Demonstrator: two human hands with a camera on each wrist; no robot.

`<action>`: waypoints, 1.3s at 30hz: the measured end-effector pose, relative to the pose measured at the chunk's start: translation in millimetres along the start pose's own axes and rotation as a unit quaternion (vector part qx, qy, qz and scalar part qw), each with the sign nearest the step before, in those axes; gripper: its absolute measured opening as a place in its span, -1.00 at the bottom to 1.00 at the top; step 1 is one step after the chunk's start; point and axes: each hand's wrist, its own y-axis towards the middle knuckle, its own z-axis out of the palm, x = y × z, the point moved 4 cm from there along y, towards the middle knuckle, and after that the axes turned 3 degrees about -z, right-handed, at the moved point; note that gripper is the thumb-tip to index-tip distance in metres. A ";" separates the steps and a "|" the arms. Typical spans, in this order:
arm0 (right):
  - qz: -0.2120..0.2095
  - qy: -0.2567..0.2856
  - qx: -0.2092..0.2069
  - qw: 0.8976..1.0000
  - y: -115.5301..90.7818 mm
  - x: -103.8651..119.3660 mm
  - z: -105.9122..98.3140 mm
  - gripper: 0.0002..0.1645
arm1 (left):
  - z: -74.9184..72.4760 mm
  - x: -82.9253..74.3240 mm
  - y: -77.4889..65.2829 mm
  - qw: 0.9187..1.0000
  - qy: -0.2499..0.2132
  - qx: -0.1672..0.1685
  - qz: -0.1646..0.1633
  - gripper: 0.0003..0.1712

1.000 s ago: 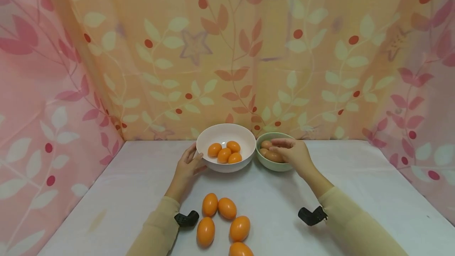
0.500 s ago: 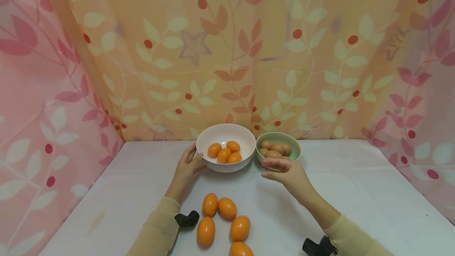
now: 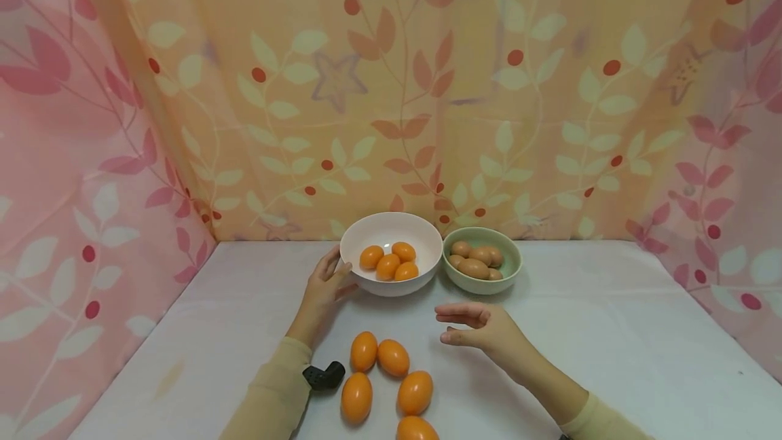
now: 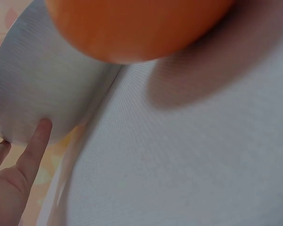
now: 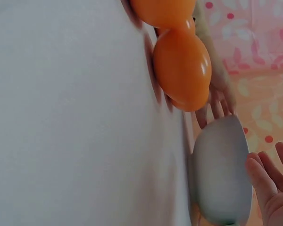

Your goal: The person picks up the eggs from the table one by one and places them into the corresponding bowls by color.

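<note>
My left hand [image 3: 324, 288] rests at the left side of a white bowl [image 3: 391, 288]; in the left wrist view its fingers [image 4: 35, 148] reach out against the bowl's outer wall. Several orange eggs [image 3: 387, 267] sit in this bowl. To its right, almost against it, stands a smaller green bowl [image 3: 482, 286] with several brown eggs [image 3: 473, 268]. In front of the green bowl, my right hand [image 3: 489, 333] hovers over the table with thumb and fingers apart, holding nothing. Several more orange eggs [image 3: 357, 397] lie on the table between my forearms, one cut off by the frame edge.
A white cloth covers the table [image 3: 611, 331]. Behind both bowls hangs a leaf-patterned yellow curtain [image 3: 275, 121], with pink curtain [image 3: 43, 223] at the sides. A black wrist mount [image 3: 326, 375] on my left sleeve lies close beside the loose orange eggs.
My right hand has drawn back from the green bowl toward me, bringing the brown eggs into full view. My left hand has stayed at the white bowl.
</note>
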 end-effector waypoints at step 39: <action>0.038 0.016 0.100 0.994 -6.0 -18.8 38.8 -0.45 | 0.4 0.2 -1.3 1.000 -0.007 -0.005 -0.005 -0.31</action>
